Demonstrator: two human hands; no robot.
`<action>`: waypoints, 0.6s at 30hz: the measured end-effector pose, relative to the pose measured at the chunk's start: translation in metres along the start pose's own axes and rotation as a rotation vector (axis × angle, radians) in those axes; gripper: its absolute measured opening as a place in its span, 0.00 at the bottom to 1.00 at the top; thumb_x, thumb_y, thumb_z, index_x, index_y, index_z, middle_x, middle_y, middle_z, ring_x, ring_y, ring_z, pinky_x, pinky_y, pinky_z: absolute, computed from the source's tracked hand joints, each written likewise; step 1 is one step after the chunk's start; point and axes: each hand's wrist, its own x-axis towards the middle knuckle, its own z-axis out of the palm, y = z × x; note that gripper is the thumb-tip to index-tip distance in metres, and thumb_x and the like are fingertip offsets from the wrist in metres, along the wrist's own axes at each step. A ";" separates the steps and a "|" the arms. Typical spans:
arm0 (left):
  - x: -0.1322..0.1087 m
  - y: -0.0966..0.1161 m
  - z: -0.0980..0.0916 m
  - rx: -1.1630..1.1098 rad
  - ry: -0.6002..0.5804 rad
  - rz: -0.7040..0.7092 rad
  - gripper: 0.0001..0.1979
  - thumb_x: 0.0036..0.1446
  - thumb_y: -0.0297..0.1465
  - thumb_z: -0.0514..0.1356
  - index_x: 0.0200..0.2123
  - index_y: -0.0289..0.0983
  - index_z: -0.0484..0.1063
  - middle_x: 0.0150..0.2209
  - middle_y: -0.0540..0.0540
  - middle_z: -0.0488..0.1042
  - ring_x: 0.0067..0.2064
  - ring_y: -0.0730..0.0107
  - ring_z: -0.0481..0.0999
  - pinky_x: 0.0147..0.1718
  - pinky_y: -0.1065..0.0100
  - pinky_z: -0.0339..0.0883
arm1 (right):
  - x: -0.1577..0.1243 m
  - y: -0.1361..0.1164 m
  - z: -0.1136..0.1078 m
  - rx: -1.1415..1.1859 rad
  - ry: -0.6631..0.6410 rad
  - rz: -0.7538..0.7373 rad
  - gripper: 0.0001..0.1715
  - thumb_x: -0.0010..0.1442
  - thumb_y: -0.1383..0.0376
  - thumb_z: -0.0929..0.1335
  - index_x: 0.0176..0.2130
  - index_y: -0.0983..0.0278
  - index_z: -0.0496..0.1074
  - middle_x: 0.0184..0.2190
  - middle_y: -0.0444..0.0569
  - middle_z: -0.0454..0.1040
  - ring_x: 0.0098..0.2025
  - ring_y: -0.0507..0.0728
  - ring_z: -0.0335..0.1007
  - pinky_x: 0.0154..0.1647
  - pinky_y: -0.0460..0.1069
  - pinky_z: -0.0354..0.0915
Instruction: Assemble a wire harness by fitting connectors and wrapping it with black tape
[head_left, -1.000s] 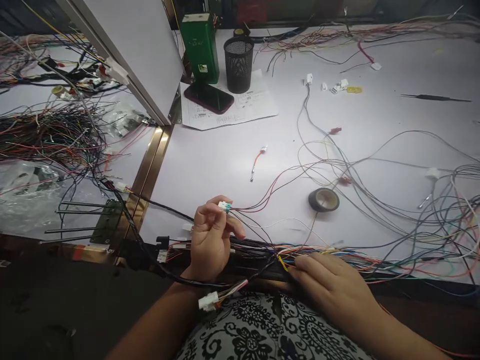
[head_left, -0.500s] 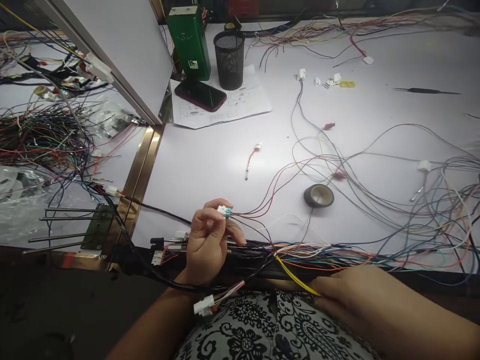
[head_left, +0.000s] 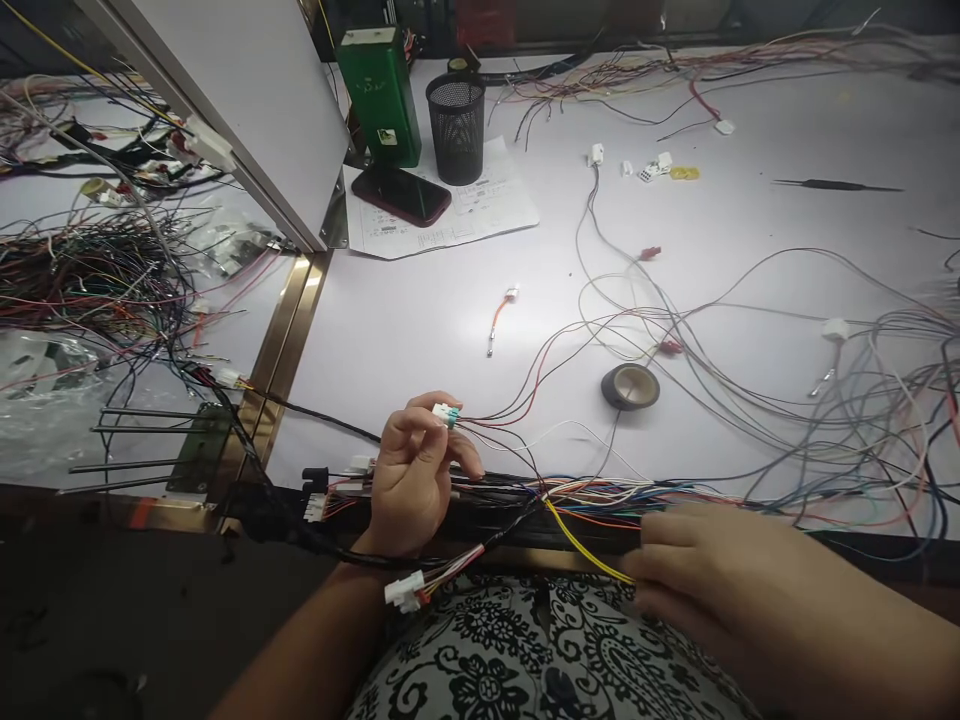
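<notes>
Between the thumb and fingers of my left hand (head_left: 412, 480) is a small white and teal wire connector (head_left: 445, 415). Dark and red wires run from it to the right. My right hand (head_left: 712, 570), slightly blurred, has its fingers curled on the end of the yellow wires (head_left: 581, 545), low at the table's front edge. These wires branch from a black-wrapped wire harness (head_left: 514, 530). A white multi-pin connector (head_left: 406, 592) with a short fan of wires hangs in front of my left wrist.
A roll of black tape (head_left: 630, 388) lies beyond my hands. A phone (head_left: 401, 194), a mesh cup (head_left: 457, 130) and a green box (head_left: 379, 95) stand at the back left. Loose wires (head_left: 847, 420) tangle on the right; metal rods (head_left: 142, 430) stick out at left.
My right hand has shifted slightly and its fingers have risen a little, still at the yellow wires. The left hand keeps its hold on the connector. The whole view has moved slightly.
</notes>
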 end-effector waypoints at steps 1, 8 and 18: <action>0.000 0.000 0.000 0.002 -0.003 0.002 0.03 0.61 0.27 0.57 0.35 0.40 0.68 0.44 0.49 0.69 0.23 0.79 0.75 0.22 0.72 0.68 | 0.005 -0.002 -0.001 0.134 -0.087 0.060 0.05 0.62 0.64 0.66 0.33 0.57 0.72 0.29 0.44 0.72 0.29 0.56 0.69 0.27 0.49 0.60; -0.001 0.001 0.000 0.002 0.003 -0.013 0.02 0.60 0.28 0.58 0.35 0.41 0.69 0.44 0.49 0.69 0.23 0.79 0.74 0.22 0.73 0.68 | 0.044 -0.012 -0.005 1.043 -0.460 0.483 0.18 0.68 0.56 0.58 0.32 0.62 0.64 0.21 0.43 0.70 0.20 0.51 0.67 0.22 0.44 0.58; -0.001 0.000 -0.001 0.010 -0.013 -0.005 0.04 0.62 0.26 0.56 0.35 0.41 0.69 0.44 0.49 0.68 0.23 0.79 0.74 0.23 0.72 0.68 | 0.057 -0.007 0.005 1.062 -0.434 0.596 0.07 0.54 0.68 0.62 0.30 0.63 0.70 0.25 0.45 0.75 0.24 0.51 0.70 0.24 0.43 0.61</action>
